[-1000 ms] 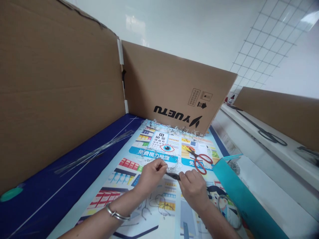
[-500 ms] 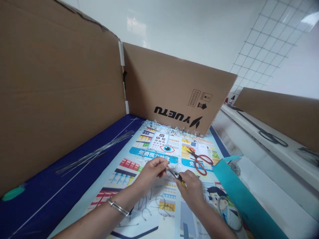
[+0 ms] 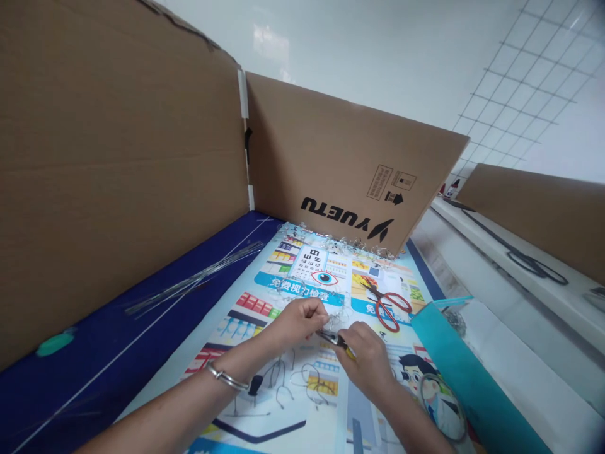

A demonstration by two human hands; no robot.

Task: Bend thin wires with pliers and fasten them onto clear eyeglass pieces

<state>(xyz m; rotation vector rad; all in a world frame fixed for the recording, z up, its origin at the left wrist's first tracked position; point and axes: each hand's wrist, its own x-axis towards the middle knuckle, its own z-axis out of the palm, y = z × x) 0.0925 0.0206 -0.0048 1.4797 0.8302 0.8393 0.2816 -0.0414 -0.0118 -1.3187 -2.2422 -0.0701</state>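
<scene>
- We have two tall cardboard panels standing ahead and to the left of our hands, probably as a screen for small scraps; wire bits lie along the far panel's foot point(image 3: 331, 139).
- Our printed sheet point(image 3: 293, 435) spreads beneath both hands, likely protecting the surface.
- Right of our right hand sits the open teal box point(image 3: 472, 378), with a tangle of fine wire point(image 3: 456, 321) inside; we cannot see its full contents.
- Left of our left hand lies a bundle of straight wires point(image 3: 203, 274), perhaps kept apart from the bent wires point(image 3: 278, 391) nearer us.
- Beyond our right hand rest red-handled scissors point(image 3: 379, 295), within easy reach.
- Our right hand point(image 3: 366, 356) is wrapped around the pliers point(image 3: 336, 340), their nose angled towards our left fingertips.
- Our left hand point(image 3: 302, 318) pinches a thin piece at the pliers' tip, seemingly to steady it; it is too small to identify.
</scene>
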